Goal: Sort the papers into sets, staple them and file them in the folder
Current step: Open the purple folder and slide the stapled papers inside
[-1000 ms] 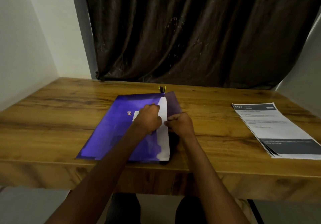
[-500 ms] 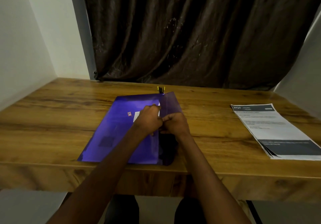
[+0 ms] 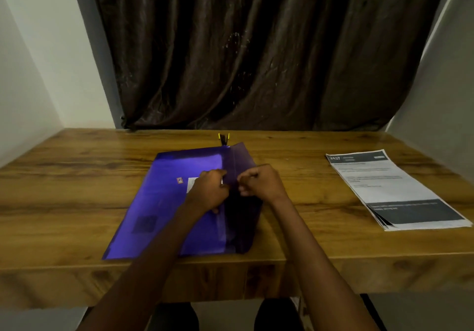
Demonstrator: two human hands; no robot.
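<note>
**Purple folder on a wooden desk, both hands at its flap**

A wood-grain desk (image 3: 77, 197) fills the lower scene, set in a narrow alcove with pale walls left and right and a dark brown curtain (image 3: 256, 53) hanging behind its far edge. The purple folder (image 3: 159, 202) lies flat at the desk's middle, its long axis running near to far and leaning slightly right toward the far end; its near corner touches the desk's front edge. A darker flap (image 3: 243, 161) runs along its right side. The left hand (image 3: 209, 190) and right hand (image 3: 261, 181), both curled with fingers closed, pinch that flap's fold at mid-length. A stack of printed papers (image 3: 392, 189) lies well apart on the right. A small yellow-and-black object (image 3: 224, 138), too small to identify, sits just beyond the folder's far edge.
</note>
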